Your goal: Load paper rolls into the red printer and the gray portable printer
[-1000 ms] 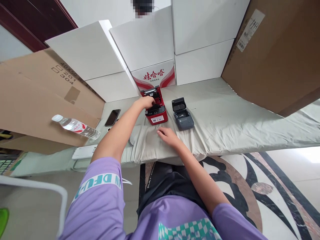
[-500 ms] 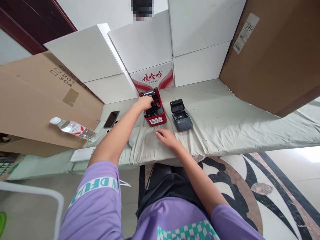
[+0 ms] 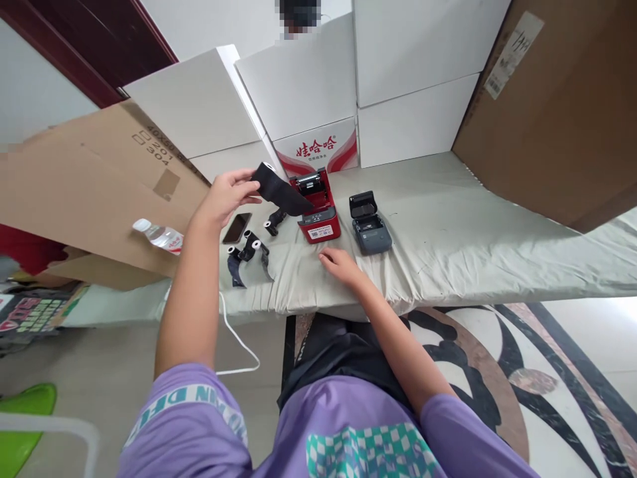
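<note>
My left hand (image 3: 233,194) is raised at the left of the red receipt printer (image 3: 321,232), fingers closed on a black paper roll (image 3: 273,184). A loose strip of the roll trails down to the right, its tip over the printer. That printer's lid stands up, showing the inside. On the cloth in front of it rests my right hand (image 3: 341,265), fingers loosely curled, with no object visible in them. A dark grey portable printer (image 3: 374,239), lid also raised, sits to the right. Several small black rolls (image 3: 247,247) with white ends lie left of the red printer.
A dark phone (image 3: 237,228) and a water bottle (image 3: 158,236) are on the left. White boxes (image 3: 298,83) line the back of the cloth-covered table (image 3: 478,232). Brown cartons (image 3: 557,113) flank both sides. A white cable (image 3: 243,342) hangs over the front edge.
My left hand has come out of the red printer and moved left and up, bringing the black paper roll out. My right hand stays on the cloth. The view has shifted slightly.
</note>
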Demonstrator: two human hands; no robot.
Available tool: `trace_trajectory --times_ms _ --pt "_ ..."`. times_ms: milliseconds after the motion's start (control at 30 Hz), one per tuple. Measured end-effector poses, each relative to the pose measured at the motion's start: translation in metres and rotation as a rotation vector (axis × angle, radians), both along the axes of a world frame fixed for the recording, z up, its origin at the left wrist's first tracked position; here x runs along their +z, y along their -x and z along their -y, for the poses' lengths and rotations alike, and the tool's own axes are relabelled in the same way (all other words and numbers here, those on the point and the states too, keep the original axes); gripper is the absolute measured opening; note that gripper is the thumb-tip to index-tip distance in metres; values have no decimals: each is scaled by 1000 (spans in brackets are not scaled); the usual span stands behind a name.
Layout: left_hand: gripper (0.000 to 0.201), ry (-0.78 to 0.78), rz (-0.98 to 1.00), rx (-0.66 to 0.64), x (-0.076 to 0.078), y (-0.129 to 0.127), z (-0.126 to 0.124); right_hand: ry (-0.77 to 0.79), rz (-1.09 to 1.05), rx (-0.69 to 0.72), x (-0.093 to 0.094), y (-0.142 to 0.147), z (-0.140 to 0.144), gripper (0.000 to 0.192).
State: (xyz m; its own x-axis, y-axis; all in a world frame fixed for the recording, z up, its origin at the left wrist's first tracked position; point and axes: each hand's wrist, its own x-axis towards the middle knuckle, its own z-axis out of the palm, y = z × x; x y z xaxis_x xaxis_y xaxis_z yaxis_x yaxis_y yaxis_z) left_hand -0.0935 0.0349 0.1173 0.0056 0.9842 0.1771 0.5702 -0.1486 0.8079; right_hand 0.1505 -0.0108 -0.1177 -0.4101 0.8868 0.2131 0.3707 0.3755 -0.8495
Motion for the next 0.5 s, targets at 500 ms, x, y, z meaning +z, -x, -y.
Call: trace_trajectory --times_ms 500 --pt "33 315 -213 182 -89 18 -31 4 -9 -7 3 -1 0 25"
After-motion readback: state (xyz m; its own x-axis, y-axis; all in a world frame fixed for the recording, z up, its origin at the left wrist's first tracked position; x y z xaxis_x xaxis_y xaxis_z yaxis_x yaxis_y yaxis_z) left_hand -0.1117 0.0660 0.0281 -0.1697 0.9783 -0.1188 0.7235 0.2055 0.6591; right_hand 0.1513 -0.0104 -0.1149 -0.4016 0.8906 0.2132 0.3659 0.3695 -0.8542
